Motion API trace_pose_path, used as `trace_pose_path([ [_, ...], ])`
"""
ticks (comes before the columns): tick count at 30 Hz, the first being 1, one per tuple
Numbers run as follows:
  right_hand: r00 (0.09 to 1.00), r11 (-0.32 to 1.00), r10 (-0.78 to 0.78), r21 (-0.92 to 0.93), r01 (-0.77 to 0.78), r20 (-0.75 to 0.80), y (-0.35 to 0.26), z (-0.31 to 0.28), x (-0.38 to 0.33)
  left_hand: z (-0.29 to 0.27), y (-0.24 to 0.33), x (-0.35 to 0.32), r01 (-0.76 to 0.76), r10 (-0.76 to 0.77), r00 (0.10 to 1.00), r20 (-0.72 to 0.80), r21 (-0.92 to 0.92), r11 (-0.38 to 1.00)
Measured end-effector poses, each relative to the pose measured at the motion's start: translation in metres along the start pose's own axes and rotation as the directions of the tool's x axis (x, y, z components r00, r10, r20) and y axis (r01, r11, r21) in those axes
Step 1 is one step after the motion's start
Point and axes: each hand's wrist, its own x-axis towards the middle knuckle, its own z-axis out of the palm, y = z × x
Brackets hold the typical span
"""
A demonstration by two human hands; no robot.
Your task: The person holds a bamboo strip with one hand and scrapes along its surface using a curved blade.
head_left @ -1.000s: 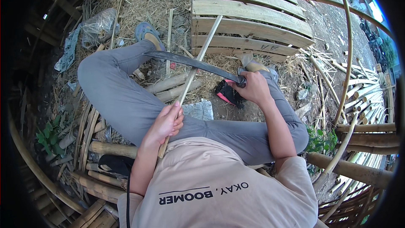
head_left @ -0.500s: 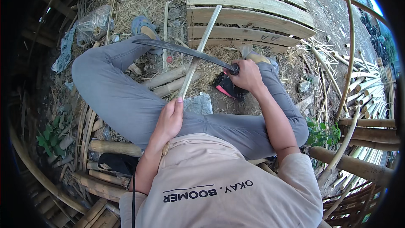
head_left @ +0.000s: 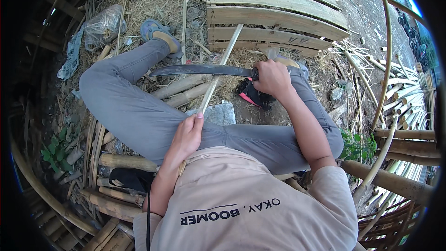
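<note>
My left hand (head_left: 188,135) is closed around a pale, narrow bamboo strip (head_left: 227,56), thumb laid along it. The strip slants away from my waist toward the crate, and its lower end sticks out below the hand by my shirt. In my right hand (head_left: 272,79) is the dark handle of a long machete (head_left: 181,69), fingers wrapped round it. Its slightly curved blade lies across the strip, between my left hand and the strip's far end, with the tip pointing left. Whether the edge bites into the strip I cannot tell.
A slatted wooden crate (head_left: 274,16) stands ahead. Thick bamboo pieces (head_left: 181,86) and a black-and-pink item (head_left: 251,95) lie between my legs. Straw covers the ground around them. Cut bamboo poles (head_left: 406,97) are piled at right; a plastic bag (head_left: 104,28) lies far left.
The machete's tip has swung toward me, so the blade now lies more level. The strip's far end has drawn back toward me, my left hand shifting slightly with it.
</note>
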Motion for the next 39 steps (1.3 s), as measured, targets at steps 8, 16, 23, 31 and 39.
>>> trace_pose_path([
  [8, 0.997, 0.949, 0.063, 0.310, -0.047, -0.043, 0.011, 0.022, -0.012, -0.005, 0.013, -0.002, 0.058, -0.048, 0.997, 0.058, -0.185, 0.981],
  [16, 0.993, 0.949, 0.081, 0.311, -0.052, -0.081, 0.002, 0.022, -0.015, -0.002, 0.002, -0.002, -0.075, 0.080, 0.997, 0.021, -0.169, 0.983],
  [23, 0.994, 0.923, 0.068, 0.383, -0.029, -0.089, -0.001, 0.022, -0.010, -0.003, 0.008, -0.002, 0.005, 0.002, 1.000, 0.023, -0.270, 0.963],
  [31, 0.986, 0.944, 0.146, 0.311, -0.113, -0.085, 0.001, 0.033, -0.004, 0.002, 0.019, -0.004, -0.136, 0.132, 0.987, -0.097, -0.041, 0.990],
  [39, 0.985, 0.960, 0.159, 0.243, -0.137, -0.073, 0.007, 0.028, 0.006, 0.002, 0.012, -0.001, -0.127, 0.125, 0.987, -0.099, -0.016, 0.992],
])
